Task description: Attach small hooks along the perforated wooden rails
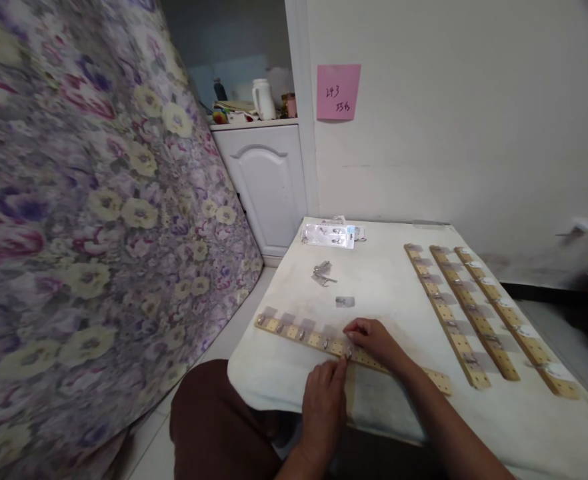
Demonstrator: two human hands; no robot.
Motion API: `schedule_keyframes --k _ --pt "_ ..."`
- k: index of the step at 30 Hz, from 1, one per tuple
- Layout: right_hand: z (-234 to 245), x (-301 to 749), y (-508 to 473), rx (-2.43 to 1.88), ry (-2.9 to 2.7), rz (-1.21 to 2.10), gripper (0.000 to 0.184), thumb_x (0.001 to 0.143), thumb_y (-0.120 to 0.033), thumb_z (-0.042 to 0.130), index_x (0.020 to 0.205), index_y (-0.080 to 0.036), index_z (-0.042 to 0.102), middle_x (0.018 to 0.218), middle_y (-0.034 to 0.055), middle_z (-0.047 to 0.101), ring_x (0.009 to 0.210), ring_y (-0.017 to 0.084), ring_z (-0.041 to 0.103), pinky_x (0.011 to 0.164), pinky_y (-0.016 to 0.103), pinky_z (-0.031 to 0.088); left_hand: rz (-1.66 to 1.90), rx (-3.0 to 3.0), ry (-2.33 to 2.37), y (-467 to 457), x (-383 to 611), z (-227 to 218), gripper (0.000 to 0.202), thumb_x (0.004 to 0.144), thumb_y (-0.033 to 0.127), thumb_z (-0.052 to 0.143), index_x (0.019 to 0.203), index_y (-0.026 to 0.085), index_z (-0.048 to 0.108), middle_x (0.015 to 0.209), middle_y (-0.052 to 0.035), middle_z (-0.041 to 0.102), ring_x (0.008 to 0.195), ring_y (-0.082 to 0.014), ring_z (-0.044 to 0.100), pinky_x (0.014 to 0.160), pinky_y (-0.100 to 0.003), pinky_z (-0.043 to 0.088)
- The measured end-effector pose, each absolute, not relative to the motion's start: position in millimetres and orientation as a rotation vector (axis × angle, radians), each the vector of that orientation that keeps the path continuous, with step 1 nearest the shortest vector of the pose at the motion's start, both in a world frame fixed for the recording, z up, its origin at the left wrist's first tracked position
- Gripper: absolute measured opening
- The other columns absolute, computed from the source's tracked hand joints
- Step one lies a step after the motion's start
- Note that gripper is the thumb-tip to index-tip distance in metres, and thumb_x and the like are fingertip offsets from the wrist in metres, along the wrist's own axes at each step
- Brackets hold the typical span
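A narrow wooden strip with holes [319,340] lies slantwise across the near part of the table. Several small metal clasps with clear plastic pieces are spaced along its left half. My left hand [325,395] is on the near side, fingers together, its fingertips closed at a small metal clasp [349,353] on the strip. Over the strip's far edge, my right hand [373,339] has thumb and forefinger pinched together just above that clasp; whatever they hold is too small to make out. Beyond the hands lies a loose clasp on a clear plastic piece [345,301].
Loose metal pieces [323,273] lie farther back, before clear packaging [329,235] at the table's far edge. Three more wooden strips [447,313] with clasps lie at the right. A floral curtain [124,220] hangs at the left; a pink note [339,92] is on the wall.
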State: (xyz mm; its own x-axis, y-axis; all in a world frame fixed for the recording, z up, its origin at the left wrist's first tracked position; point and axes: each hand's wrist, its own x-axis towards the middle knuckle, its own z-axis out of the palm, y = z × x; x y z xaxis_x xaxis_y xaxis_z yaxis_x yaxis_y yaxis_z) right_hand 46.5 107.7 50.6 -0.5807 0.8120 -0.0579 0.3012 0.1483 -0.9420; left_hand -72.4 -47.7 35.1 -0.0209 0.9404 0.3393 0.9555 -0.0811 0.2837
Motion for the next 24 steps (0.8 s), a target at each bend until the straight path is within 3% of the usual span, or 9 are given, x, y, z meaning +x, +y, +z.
schedule_keyframes --k 15,24 --pt "50.9 45.9 108.2 -1.060 -1.992 1.404 0.018 0.073 -0.025 0.057 0.080 -0.014 0.068 0.065 0.0013 0.063 0.061 0.014 0.054 0.059 0.025 0.040 -0.642 -2.144 -2.116 -47.1 -70.8 36.6 0.053 0.078 -0.001 0.041 0.127 0.017 0.046 0.094 -0.0074 0.058 0.088 -0.0212 0.052 0.077 -0.037 0.046" --pt "43.8 52.2 110.3 -0.960 -1.981 1.531 0.024 0.070 -0.026 0.064 0.091 -0.015 0.066 0.069 -0.0001 0.062 0.063 0.013 0.054 0.059 0.024 0.040 -0.621 -2.141 -2.119 -47.8 -70.7 37.6 0.054 0.077 -0.001 0.044 0.128 0.017 0.045 0.093 -0.0065 0.057 0.086 -0.0204 0.051 0.074 -0.035 0.046"
